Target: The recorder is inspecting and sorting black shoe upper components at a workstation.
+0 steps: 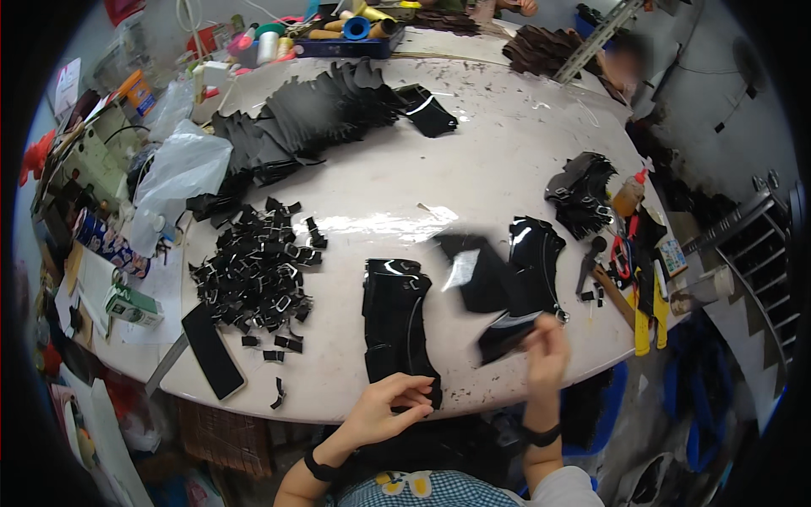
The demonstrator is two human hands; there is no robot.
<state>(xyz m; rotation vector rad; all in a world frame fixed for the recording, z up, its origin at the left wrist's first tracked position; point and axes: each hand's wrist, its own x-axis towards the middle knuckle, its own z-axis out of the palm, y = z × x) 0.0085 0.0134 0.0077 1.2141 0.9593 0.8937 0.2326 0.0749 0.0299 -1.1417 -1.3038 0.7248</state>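
Note:
My right hand (547,344) pinches a glossy black cut piece (481,275) that is blurred with motion, lifted over the white table (498,160). Just behind it lies a small stack of similar curved black pieces (541,253). My left hand (390,407) rests at the near table edge, fingertips touching the lower end of a stack of long black pieces (395,325). Both wrists wear dark bands.
A heap of small black buckled straps (258,270) lies left of centre, a phone (213,351) near the left edge. Fanned black pieces (312,114) cover the back. Buckled parts (581,194), a glue bottle (629,196), scissors (623,258) and thread spools (355,27) stand around.

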